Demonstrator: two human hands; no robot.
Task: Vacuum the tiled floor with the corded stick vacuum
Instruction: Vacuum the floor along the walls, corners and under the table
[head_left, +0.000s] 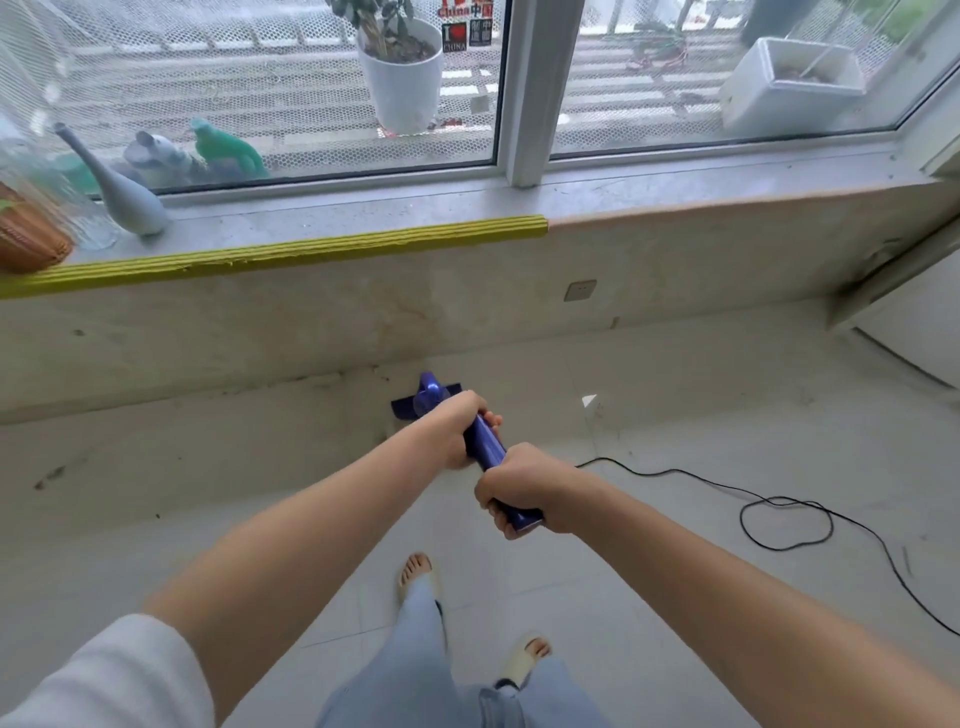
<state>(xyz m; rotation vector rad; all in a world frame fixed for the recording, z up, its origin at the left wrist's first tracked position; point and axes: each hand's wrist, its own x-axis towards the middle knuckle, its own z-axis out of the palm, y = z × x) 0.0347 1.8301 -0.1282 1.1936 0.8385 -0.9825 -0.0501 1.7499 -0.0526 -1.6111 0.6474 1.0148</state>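
I hold a purple stick vacuum (484, 441) with both hands over the pale tiled floor (675, 519). My left hand (457, 431) grips the handle farther down the stick. My right hand (519, 488) grips the near end of the handle. The vacuum's floor head (402, 410) rests on the tiles close to the base of the low wall under the window. Its black cord (779, 519) trails to the right across the floor in a loose loop.
A low marble-faced wall with a sill (363, 218) and a yellow edge guard (291, 249) runs ahead. A grey vase (124, 192) and a basket (26, 234) stand on the sill at left. A wall socket (580, 291) sits below the sill. My slippered feet (415, 571) are below the hands.
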